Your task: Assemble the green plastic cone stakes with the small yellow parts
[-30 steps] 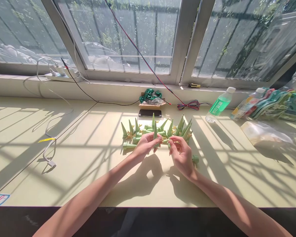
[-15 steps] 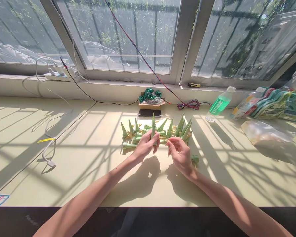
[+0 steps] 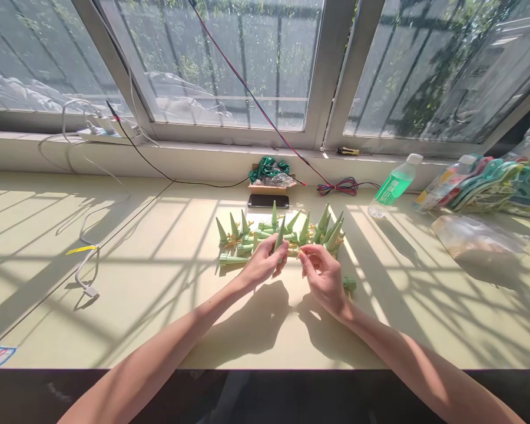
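Centrally in frame, left hand (image 3: 265, 259): grips green cone (image 3: 281, 233) tip-up, likely steadying it.
Right hand (image 3: 324, 274): pinches pale piece (image 3: 294, 252).

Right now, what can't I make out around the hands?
All in the head view:
Green cone in the left hand: base hidden by that hand's fingers.
Right hand: anything between its fingertips is too small to identify.
Green piece beside it: partly covered by that hand.
Plastic bag: contents blurred.

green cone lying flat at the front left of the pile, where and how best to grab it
Probably its wide collar, from the left: the green cone lies with that end facing outward, while its narrower end points toward the left hand.
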The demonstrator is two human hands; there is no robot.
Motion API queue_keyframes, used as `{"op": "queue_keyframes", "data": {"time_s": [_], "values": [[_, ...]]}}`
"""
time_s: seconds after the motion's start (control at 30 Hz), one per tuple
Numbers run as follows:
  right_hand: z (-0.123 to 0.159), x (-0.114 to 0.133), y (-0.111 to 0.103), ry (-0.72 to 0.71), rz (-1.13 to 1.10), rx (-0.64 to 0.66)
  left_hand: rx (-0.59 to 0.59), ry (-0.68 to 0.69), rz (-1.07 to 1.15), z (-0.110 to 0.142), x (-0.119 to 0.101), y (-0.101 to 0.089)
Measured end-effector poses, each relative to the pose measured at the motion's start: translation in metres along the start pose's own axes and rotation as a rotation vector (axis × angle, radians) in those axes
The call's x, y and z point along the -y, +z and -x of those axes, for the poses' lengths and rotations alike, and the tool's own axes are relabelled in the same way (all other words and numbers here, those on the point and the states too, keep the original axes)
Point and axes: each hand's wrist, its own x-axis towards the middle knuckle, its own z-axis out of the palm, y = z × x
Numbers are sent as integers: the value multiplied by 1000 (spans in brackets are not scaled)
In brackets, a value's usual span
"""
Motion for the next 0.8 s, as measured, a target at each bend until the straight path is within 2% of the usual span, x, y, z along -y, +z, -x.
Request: {"op": "queue_keyframes", "data": {"time_s": [0.57, 0.8], "values": [[1, -4, 0, -12, 31, 70, -25, -26, 16, 2, -1, 3], [1, -4, 0, -15, 27, 88, 17, -30, 8, 1, -2, 3]]}}
